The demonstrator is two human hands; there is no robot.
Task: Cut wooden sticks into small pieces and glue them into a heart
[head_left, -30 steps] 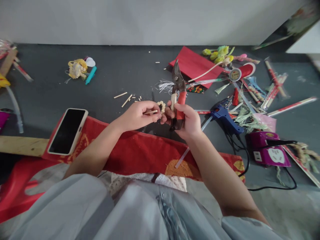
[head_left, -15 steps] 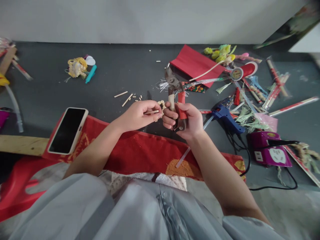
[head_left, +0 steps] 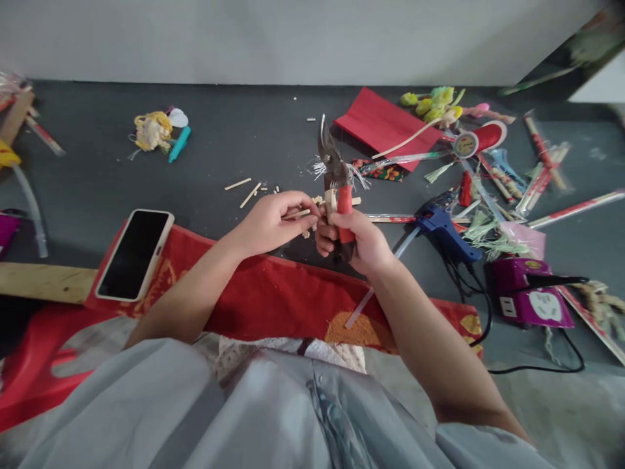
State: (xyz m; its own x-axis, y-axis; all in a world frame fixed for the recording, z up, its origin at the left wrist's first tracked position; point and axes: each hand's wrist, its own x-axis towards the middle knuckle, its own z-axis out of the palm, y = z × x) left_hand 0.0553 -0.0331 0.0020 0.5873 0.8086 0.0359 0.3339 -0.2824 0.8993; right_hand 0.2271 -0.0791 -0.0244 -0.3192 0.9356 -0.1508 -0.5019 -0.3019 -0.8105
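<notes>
My right hand is closed around the handles of metal cutters, one handle red and the other pale. The cutters' jaws point up and away from me. My left hand pinches a short thin wooden stick just left of the cutters. Beneath and between the hands lies a pale wooden thing, mostly hidden by the fingers. Short cut sticks and small bits lie on the dark table left of my fingertips. White frayed strands show behind the cutters.
A phone rests on a red cloth along the near edge. To the right are a blue glue gun, a purple power socket, a red thread spool and tassels. Red paper and a yarn bundle lie farther back.
The cutters' handles have come closer together, and the tool has turned more upright and shifted slightly left. My right hand has moved a little left, closer to my left fingertips.
</notes>
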